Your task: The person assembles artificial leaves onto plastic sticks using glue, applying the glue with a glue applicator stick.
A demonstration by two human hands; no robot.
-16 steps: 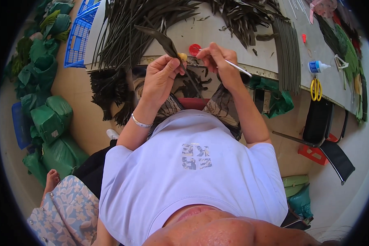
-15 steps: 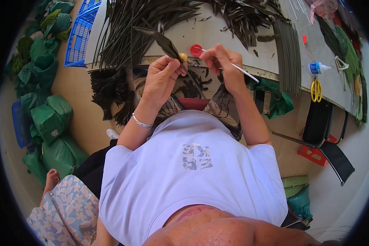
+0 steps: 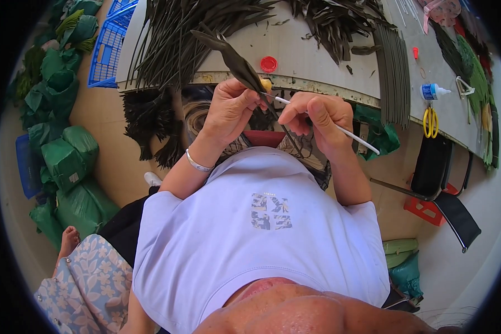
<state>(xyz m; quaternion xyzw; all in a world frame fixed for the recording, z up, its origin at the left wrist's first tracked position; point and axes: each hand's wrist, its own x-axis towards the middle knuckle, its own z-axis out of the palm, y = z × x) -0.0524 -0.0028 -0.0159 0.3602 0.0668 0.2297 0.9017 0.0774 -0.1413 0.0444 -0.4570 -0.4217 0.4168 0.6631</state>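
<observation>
My left hand [image 3: 232, 113] pinches a long dark green artificial leaf [image 3: 236, 62] near its base. The blade points up and away to the left, and its thin stem runs down past my fingers. By those fingertips shows a small yellow piece [image 3: 266, 84], too small to name. My right hand [image 3: 324, 119] is closed round a thin white stick [image 3: 360, 141] with a fine tip. That tip meets the leaf's base beside my left fingers. Just beyond my hands, a round red cap [image 3: 269, 64] lies on the table.
Heaps of dark leaves [image 3: 172, 44] and a row of dark stems [image 3: 392, 78] cover parts of the table [image 3: 312, 67]. To the right are a glue bottle [image 3: 433, 91] and yellow-handled scissors [image 3: 430, 122]. Blue crates [image 3: 107, 55] and green bags [image 3: 69, 156] stand left; another person sits lower left.
My right hand has drawn the white stick back from the red cap and brought its tip to the leaf base. The left hand has shifted slightly right with the leaf.
</observation>
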